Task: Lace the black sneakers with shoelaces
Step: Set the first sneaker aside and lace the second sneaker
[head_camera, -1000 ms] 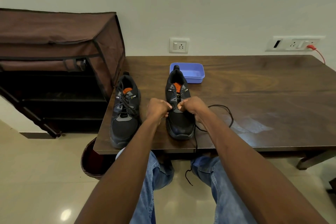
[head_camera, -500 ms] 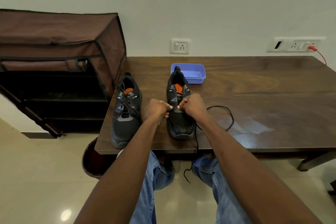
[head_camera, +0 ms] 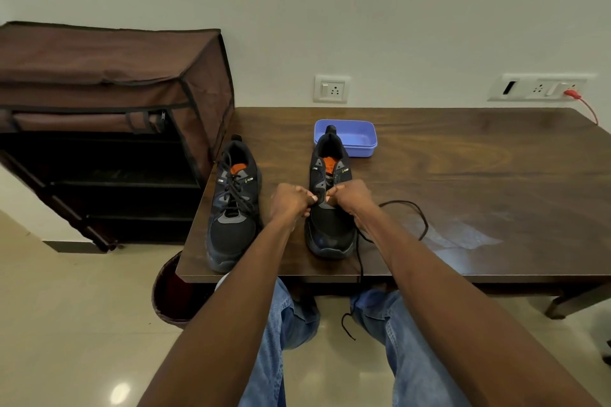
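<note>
There were two black shoes on one brown table. One shoe had its lace in; one loose lace lay by the other. There was one blue box, and two hands. Two plug plates were on the wall, and one brown shoe rack stood at the left of the frame.

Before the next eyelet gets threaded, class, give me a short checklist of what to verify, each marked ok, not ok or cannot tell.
1. Right-hand shoe flat on the table: ok.
2. Left hand and right hand both at its eyelets: ok.
3. Lace tip pinched between fingers: cannot tell.
4. Loose lace free of knots: ok on the table; its end hangs off the edge.
5. Left-hand shoe already laced: ok.
6. Blue tub out of the way: ok.
</note>
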Demonstrator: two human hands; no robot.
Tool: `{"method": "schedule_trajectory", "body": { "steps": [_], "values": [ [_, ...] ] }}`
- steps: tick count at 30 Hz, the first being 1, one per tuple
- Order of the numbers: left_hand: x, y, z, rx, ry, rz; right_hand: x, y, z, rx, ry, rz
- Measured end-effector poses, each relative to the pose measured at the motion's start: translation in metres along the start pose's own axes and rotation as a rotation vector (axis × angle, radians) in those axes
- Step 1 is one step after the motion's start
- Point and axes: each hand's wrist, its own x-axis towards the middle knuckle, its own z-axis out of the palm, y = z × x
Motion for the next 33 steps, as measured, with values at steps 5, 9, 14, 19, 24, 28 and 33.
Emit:
{"method": "schedule_trajectory", "body": {
  "steps": [5, 9, 14, 19, 24, 28, 33],
  "values": [
    [-0.002, 0.004, -0.005, -0.071, -0.054, -0.014, -0.005, -0.007, -0.007, -0.171, -0.008, -0.159],
    [-0.01, 0.011, -0.004, 0.033, -0.152, 0.023, 0.003, -0.01, -0.017, -0.342, 0.016, -0.347],
    [-0.015, 0.015, -0.003, 0.226, -0.177, 0.071, 0.002, -0.008, -0.017, -0.569, -0.046, -0.404],
    [-0.015, 0.024, -0.029, -0.548, 0.232, 0.064, 0.0, -0.011, -0.026, -0.463, -0.032, -0.376],
    [-0.023, 0.026, -0.068, -0.893, 0.839, 0.294, 0.003, -0.005, -0.03, -0.381, -0.061, -0.384],
    [-0.02, 0.014, -0.053, 0.119, 0.673, 0.468, 0.005, -0.007, -0.027, -0.365, -0.076, -0.388],
    [-0.017, 0.011, -0.015, 0.754, -0.104, 0.488, 0.006, -0.006, -0.026, -0.382, -0.067, -0.411]
  ]
}}
